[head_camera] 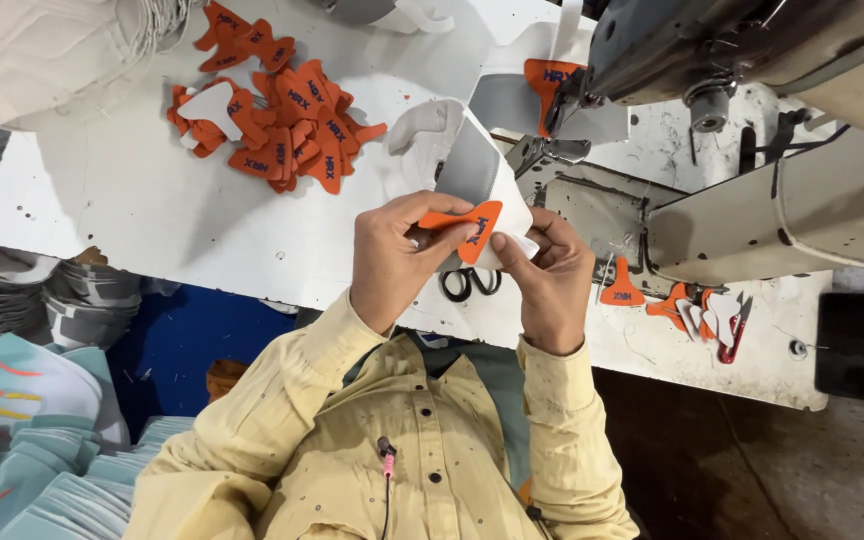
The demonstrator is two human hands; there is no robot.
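Table (pixel 152 200), white and scuffed, fills the upper view, with a grey sewing machine (pixel 752 60) on its right part. Stacks of teal cut pieces (pixel 22 440) sit low at the left, off the table.

A heap of tabs (pixel 282 130) lies well apart from the hands, at the table's far left. The tabs are flat orange shapes with flared ends and dark blue lettering. One more orange piece (pixel 550 80) sits at the machine's needle, and a few strays (pixel 622 288) lie near red snips (pixel 734 330) on the right.

The step in hand looks like matching. The left hand (pixel 392 265) and right hand (pixel 552 285) are raised over the near table edge, each grip closed on a white-and-grey panel (pixel 472 165). A single orange tab (pixel 462 225) is pinched flat against its lower end. The hold seems to call for keeping the tab's edges lined up on the panel. Black scissors (pixel 470 283) lie just beneath the hands.
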